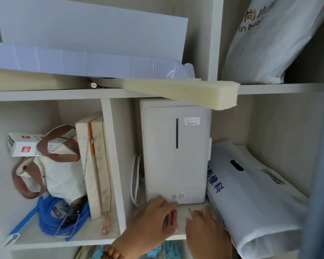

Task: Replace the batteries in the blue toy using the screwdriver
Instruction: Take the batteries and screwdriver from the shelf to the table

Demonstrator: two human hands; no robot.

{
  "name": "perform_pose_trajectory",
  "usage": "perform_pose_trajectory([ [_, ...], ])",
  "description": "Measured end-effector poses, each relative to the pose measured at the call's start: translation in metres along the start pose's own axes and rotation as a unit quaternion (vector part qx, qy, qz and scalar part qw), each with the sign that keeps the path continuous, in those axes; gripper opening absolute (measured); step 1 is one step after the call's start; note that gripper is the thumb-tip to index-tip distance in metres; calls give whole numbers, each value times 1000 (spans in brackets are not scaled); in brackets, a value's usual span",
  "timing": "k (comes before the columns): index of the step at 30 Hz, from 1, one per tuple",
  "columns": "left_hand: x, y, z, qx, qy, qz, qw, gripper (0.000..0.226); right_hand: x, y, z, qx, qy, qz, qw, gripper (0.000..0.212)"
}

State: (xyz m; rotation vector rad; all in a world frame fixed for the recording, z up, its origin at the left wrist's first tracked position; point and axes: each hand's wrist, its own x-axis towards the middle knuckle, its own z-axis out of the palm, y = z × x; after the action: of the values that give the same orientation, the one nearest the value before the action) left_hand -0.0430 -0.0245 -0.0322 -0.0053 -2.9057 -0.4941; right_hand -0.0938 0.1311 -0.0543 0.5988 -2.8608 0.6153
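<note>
reaching in: both hands are inside the lower middle compartment of a pale shelf unit (112, 174)
left hand (150, 221): fingers curled, pinching two red batteries (171, 217) between fingers and thumb, just above the compartment floor
right hand (204, 227): fingers closed narrowly round a thin shaft (189, 211) that points up; too blurred to name
blue toy: cannot tell which thing it is; only blurred blue pieces (163, 249) show below the shelf's front edge
middle compartment: a white appliance (176, 152) stands upright at the back, a coiled white cable (136, 182) just beside it on the left, a white plastic bag with blue print (251, 193) lying on the right
left compartment: a blue bag (51, 215) with small dark things inside, a cream tote with brown handles (54, 171) above it, a white box (24, 144) at the tote's top, pale boards (94, 165) standing on edge against the divider
upper shelf: a foam strip (185, 92) juts past the edge, pale blue sheets (92, 34) behind it
upper right compartment: a white printed bag (269, 40)
</note>
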Motion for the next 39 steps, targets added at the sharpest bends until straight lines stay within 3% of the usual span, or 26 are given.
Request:
perform_pose_trajectory([
  [4, 11, -3, 6, 34, 5, 66, 997, 62, -2, -2, -5, -30, 17, -18, 999, 37],
  [8, 17, -9, 6, 44, 0, 105, 994, 61, -5, -7, -14, -25, 18, -28, 999, 12],
  [14, 21, -8, 5, 28, 15, 132, 991, 62, 2, 0, -10, 17, -19, -28, 999, 27],
  [21, 19, -6, 5, 23, 13, 120, 992, 58, 5, 8, -14, 63, -29, -44, 997, 29],
  [31, 13, -2, 10, 120, 33, 58, 991, 69, -4, 7, -18, 49, -32, -35, 998, 30],
  [39, 4, 4, 8, 173, 59, 58, 982, 60, -9, 6, -23, 43, -47, -28, 998, 31],
])
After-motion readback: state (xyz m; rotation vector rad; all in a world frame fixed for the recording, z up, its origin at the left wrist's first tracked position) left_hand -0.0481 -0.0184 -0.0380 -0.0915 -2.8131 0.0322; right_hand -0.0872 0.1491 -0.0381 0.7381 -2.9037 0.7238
